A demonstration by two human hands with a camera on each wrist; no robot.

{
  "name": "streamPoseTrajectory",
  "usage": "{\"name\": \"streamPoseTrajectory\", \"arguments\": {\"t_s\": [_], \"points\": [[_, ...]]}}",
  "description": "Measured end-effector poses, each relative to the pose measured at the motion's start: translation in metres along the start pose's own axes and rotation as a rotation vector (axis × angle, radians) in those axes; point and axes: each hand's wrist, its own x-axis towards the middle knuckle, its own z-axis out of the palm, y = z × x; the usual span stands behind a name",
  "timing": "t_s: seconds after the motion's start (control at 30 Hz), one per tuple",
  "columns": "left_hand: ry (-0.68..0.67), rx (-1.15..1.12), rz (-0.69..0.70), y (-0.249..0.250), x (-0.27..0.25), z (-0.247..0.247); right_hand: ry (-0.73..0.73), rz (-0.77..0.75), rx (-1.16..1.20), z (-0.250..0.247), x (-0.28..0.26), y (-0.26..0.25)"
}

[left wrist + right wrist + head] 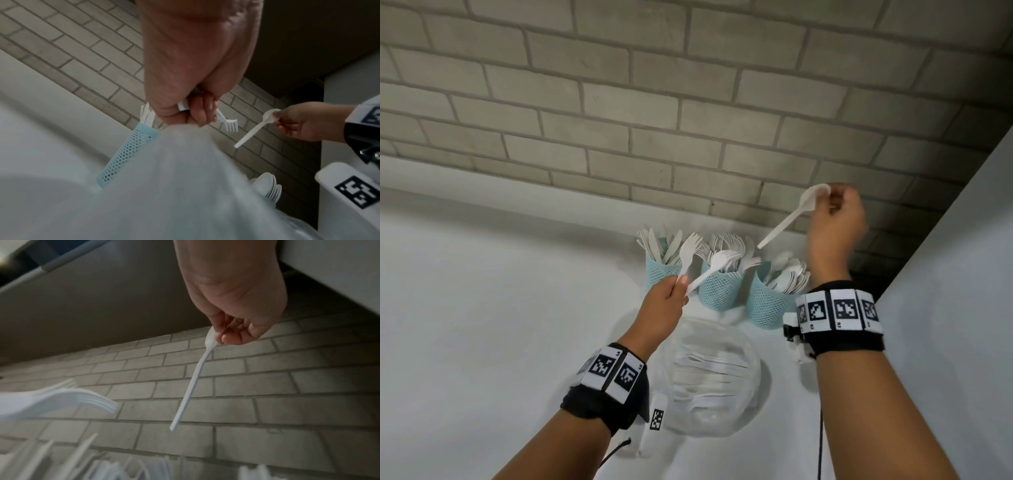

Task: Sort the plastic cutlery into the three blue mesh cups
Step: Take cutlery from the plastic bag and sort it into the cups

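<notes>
Plastic cutlery is mostly sorted already: knives stand in the left mesh cup (pixel 661 272), forks in the middle mesh cup (pixel 718 289), spoons in the right mesh cup (pixel 767 305), all three in a row at the back of the white bench (pixel 482 308), close to the brick wall (pixel 688 102). More pieces lie in the clear bowl (pixel 714 373) just in front of the cups.

The right hand (pixel 834 222) pinches a spoon (pixel 791 216) by its bowl, so the handle hangs down and points toward the cups. The left hand (pixel 666 303) has its fingers curled round the handles of two forks (pixel 700 260), tines up, hovering near the knife and fork cups.

My take on doing it well: the spoon cup is packed, so aim the handle tip at a gap between the spoons and let it slide down instead of just dropping it, otherwise it'll probably bounce out. Same for the forks; I'd flip them handle-first over the middle cup, and feed them in together since they're already aligned.

Room-wise, the wall sits right behind the cups and a white panel (pixel 962 274) closes in on the right, so coming in from above looks like the safest approach. The cups look light, so a bump to a rim could tip one.
</notes>
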Motion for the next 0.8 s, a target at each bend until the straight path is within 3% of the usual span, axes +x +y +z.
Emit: {"name": "streamPoseTrajectory", "arguments": {"t_s": [0.13,0.37,0.47,0.57,0.63,0.8], "points": [[-0.036,-0.018,0.020,0.005,0.000,0.008,0.001,-0.078,-0.179,-0.014,0.001,0.017],[-0.106,-0.045,0.025,0.010,-0.005,0.017,-0.381,-0.102,-0.698,-0.002,-0.030,0.074],[-0.126,-0.080,-0.019,0.010,-0.007,0.014,-0.462,-0.034,-0.772,-0.004,-0.038,0.073],[-0.153,-0.119,-0.057,0.012,-0.008,0.012,-0.433,-0.060,-0.681,-0.003,-0.039,0.056],[-0.174,-0.138,-0.078,0.013,-0.008,0.012,-0.450,-0.088,-0.418,0.000,-0.043,0.041],[-0.241,-0.173,-0.140,0.015,-0.010,0.015,-0.678,0.188,-0.071,0.009,-0.058,0.018]]}}
